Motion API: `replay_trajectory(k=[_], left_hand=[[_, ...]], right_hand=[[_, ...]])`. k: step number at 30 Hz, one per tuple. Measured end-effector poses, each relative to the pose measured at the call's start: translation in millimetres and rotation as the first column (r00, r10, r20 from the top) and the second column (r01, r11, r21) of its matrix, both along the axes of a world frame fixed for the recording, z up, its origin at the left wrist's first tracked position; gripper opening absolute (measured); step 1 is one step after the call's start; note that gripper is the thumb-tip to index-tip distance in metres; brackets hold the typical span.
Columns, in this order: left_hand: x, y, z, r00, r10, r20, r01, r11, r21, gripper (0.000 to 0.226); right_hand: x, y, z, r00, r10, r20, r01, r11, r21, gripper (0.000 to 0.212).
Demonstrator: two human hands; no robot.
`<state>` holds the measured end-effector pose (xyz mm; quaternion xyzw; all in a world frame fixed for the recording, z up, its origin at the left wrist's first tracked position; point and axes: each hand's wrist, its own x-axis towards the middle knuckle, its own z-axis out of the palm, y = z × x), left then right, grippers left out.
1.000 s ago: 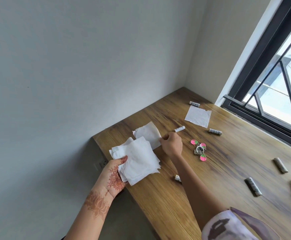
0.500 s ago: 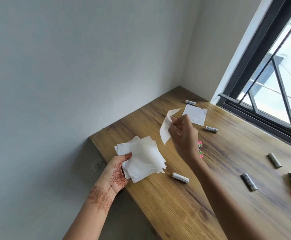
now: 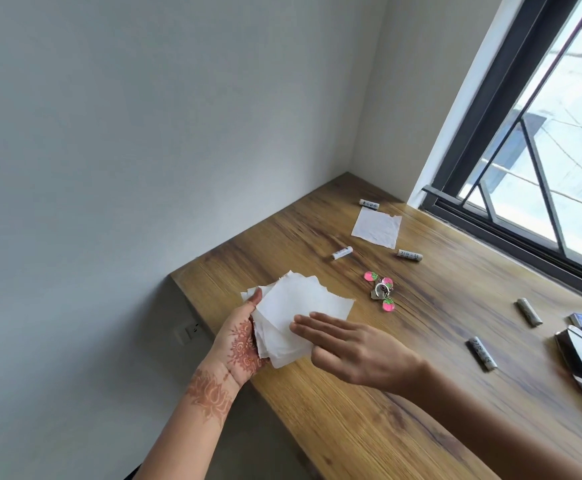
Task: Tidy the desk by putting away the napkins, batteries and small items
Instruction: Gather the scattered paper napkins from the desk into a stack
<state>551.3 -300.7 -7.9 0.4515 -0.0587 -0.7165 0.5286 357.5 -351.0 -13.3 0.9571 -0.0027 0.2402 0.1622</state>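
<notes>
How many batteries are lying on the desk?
5: one in the far corner, one left of the flat napkin, one right of it, two near the right. Hands may hide more.

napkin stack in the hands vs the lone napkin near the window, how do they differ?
The napkin stack is several fanned sheets; the lone napkin is one sheet. The stack is held in the left hand with the right hand flat on top; the lone napkin lies flat and untouched on the desk. Both are white and squarish.
</notes>
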Motion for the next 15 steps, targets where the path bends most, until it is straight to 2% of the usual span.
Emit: replay_trajectory(k=[3, 7, 9, 12, 15], left_hand=[[-2.3, -2.1, -2.6, 0.998, -0.058, -0.022, 0.057, 0.997, -0.048, 0.051], [-8.7, -7.2, -0.7, 0.986, -0.093, 0.141, 0.092, 0.996, 0.016, 0.034], [-9.3, -8.1, -2.0, 0.984, -0.093, 0.152, 0.092, 0.996, 0.015, 0.020], [-11.4, -12.9, -3.5, 0.987, -0.070, 0.144, 0.068, 0.997, 0.022, 0.013], [-14.9, -21.1, -0.4, 0.973, -0.064, 0.222, 0.050, 0.996, 0.068, 0.017]], right_hand=[[-5.1, 1.5, -3.5, 1.000, 0.020, -0.008, -0.020, 1.000, 0.011, 0.007], [-10.0, -1.6, -6.0, 1.000, -0.018, -0.003, 0.019, 0.999, 0.041, 0.007], [-12.4, -5.9, -4.9, 0.997, -0.063, 0.036, 0.057, 0.987, 0.148, 0.015], [-18.7, -22.0, 2.0, 0.966, -0.240, 0.100, 0.191, 0.914, 0.357, 0.026], [-31.0, -59.8, -0.3, 0.857, -0.508, 0.091, 0.398, 0.763, 0.510, 0.027]])
